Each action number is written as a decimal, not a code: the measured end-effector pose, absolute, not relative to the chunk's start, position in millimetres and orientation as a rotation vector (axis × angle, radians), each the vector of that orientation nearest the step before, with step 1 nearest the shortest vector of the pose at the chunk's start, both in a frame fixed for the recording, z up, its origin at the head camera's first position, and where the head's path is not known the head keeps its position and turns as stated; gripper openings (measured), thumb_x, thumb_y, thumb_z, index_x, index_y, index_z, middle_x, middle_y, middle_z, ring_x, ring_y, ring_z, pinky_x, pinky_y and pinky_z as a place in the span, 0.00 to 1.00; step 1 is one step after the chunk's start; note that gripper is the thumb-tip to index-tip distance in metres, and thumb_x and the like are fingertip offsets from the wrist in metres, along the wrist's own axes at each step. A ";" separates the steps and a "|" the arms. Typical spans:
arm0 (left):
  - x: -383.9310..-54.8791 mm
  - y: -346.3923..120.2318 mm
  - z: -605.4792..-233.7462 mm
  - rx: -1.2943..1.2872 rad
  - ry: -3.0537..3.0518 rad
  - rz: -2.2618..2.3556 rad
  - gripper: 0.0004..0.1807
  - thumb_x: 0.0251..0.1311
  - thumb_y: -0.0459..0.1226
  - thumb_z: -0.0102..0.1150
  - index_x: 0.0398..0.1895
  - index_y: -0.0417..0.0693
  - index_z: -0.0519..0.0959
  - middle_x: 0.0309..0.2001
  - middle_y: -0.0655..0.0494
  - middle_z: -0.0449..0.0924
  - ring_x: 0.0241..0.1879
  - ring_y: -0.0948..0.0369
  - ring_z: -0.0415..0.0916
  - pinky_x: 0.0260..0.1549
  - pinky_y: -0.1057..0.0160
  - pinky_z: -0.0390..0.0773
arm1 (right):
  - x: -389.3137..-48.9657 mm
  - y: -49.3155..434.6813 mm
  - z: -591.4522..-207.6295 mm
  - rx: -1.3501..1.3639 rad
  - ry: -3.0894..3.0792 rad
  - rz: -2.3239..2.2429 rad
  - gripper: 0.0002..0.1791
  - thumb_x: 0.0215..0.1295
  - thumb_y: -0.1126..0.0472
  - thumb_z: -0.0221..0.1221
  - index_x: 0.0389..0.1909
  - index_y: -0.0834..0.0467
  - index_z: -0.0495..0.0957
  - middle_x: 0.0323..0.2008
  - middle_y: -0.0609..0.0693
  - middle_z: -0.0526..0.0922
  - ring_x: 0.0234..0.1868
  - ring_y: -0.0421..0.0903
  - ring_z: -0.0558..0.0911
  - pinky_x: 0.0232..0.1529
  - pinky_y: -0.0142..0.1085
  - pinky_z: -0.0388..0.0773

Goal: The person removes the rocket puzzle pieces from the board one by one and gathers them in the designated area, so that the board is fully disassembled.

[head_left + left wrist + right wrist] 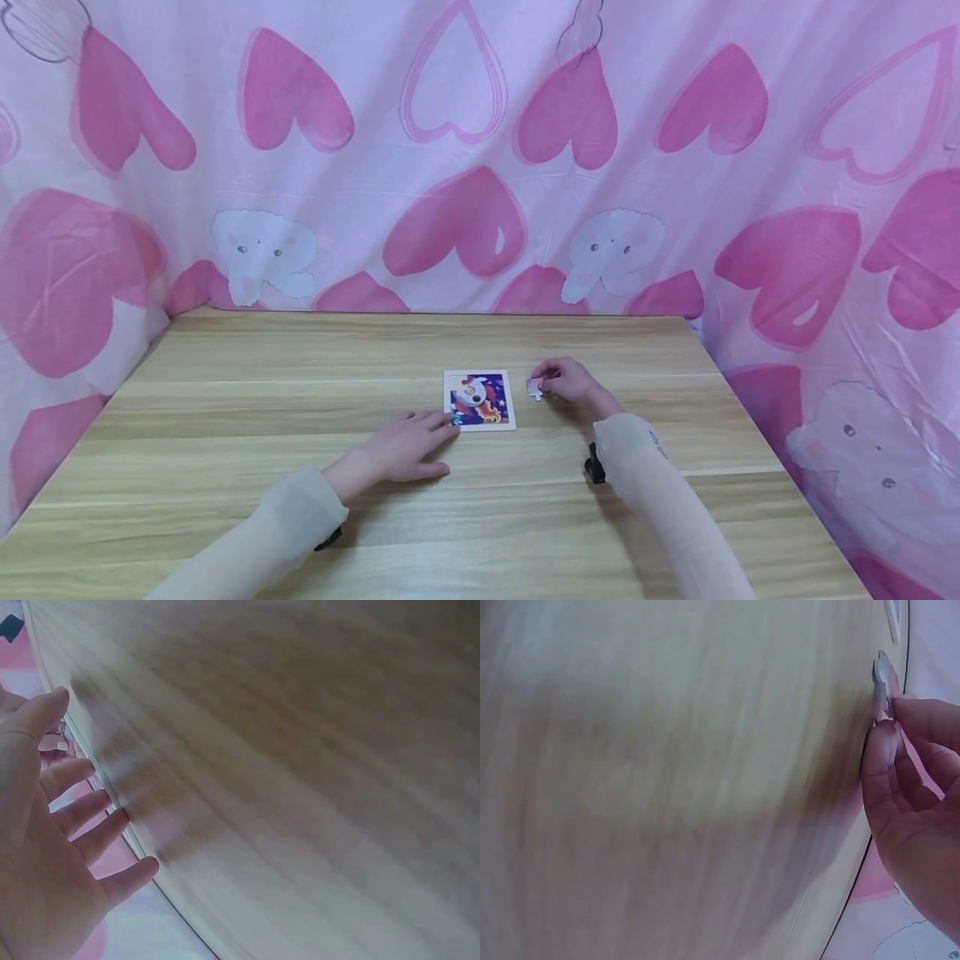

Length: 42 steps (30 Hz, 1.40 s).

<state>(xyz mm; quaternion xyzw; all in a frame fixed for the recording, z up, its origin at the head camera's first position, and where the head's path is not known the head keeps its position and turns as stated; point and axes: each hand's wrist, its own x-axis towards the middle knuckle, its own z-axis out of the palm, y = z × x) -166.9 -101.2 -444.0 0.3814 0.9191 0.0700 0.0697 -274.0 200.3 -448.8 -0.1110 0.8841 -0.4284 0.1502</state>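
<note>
A small square jigsaw puzzle (476, 400) with a pale border lies mid-table, its picture showing a white character on dark blue with stars. The left hand (411, 446) rests at its lower left corner, fingers spread and nearly straight; the left wrist view shows the same hand (64, 825) with its fingertips down by the table. Just right of the puzzle, the right hand (567, 382) pinches a loose jigsaw piece (535, 388) between thumb and fingers. In the right wrist view that piece (883, 684) stands out beyond the fingertips of the right hand (915, 772).
Everything lies on a wood-grain table (300, 358). Behind it and along both sides hangs a pink curtain (457, 183) printed with hearts and white animals. A black wrist strap part (595, 464) shows below the right sleeve.
</note>
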 end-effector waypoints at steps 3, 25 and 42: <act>-166.8 -101.2 -444.2 1.145 2.766 0.212 0.34 0.55 0.57 0.48 0.62 0.49 0.63 0.62 0.48 0.58 0.60 0.49 0.54 0.53 0.46 0.55 | -272.9 198.5 -447.5 -0.302 2.551 -1.219 0.07 0.55 0.73 0.54 0.36 0.64 0.75 0.30 0.54 0.76 0.31 0.47 0.72 0.28 0.35 0.72; -166.3 -100.2 -438.6 1.141 2.761 0.256 0.32 0.57 0.56 0.47 0.60 0.49 0.65 0.60 0.48 0.61 0.59 0.50 0.56 0.53 0.46 0.57 | -268.0 118.2 -444.8 -0.759 2.726 -0.970 0.10 0.54 0.71 0.57 0.38 0.59 0.77 0.33 0.50 0.73 0.34 0.44 0.72 0.37 0.35 0.70; -171.7 -100.8 -446.1 1.199 2.801 0.295 0.32 0.57 0.57 0.45 0.60 0.49 0.65 0.60 0.47 0.61 0.59 0.49 0.57 0.52 0.45 0.57 | -272.9 102.2 -440.9 -0.725 2.705 -0.669 0.15 0.53 0.67 0.59 0.43 0.54 0.76 0.36 0.49 0.68 0.38 0.45 0.70 0.44 0.39 0.68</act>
